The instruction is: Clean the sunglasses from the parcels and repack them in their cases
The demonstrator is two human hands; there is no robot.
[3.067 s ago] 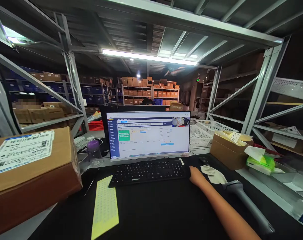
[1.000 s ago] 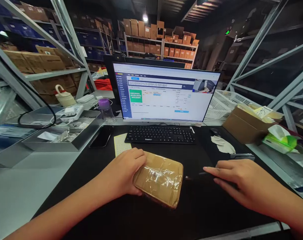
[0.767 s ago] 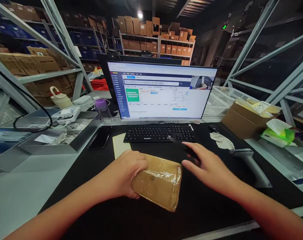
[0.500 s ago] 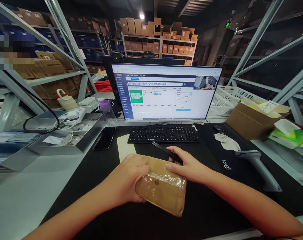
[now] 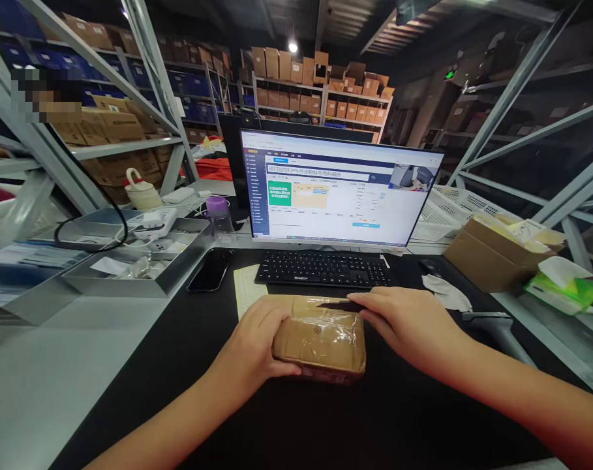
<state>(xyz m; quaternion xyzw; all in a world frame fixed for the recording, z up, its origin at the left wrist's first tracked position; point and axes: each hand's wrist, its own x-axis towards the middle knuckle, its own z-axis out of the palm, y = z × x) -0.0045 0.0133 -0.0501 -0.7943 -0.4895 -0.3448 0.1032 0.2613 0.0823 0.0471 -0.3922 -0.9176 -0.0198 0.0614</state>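
Note:
A small cardboard box (image 5: 320, 343) wrapped in shiny clear tape sits in front of me on the black desk mat (image 5: 276, 424). My left hand (image 5: 259, 336) grips its left end, thumb low on the near side and fingers over the top. At the far right edge of the box, my right hand (image 5: 404, 320) is closed round a black box cutter (image 5: 339, 305). The cutter lies low along the taped top, pointing left; its tip meets the tape, though whether it has gone through I cannot tell. Most of its handle is hidden by my fingers.
Behind the box stand a keyboard (image 5: 320, 269) and a lit monitor (image 5: 325, 196). To the left are a phone (image 5: 211, 269), a purple-capped bottle (image 5: 220, 219) and grey trays (image 5: 124, 281). On the right lie a barcode scanner (image 5: 496, 326), a white cloth (image 5: 447, 292) and an open carton (image 5: 496, 254).
My right hand has turned over and brought the box cutter from above the mat down onto the box's top. The box has been levelled and turned slightly. The camera view has shifted.

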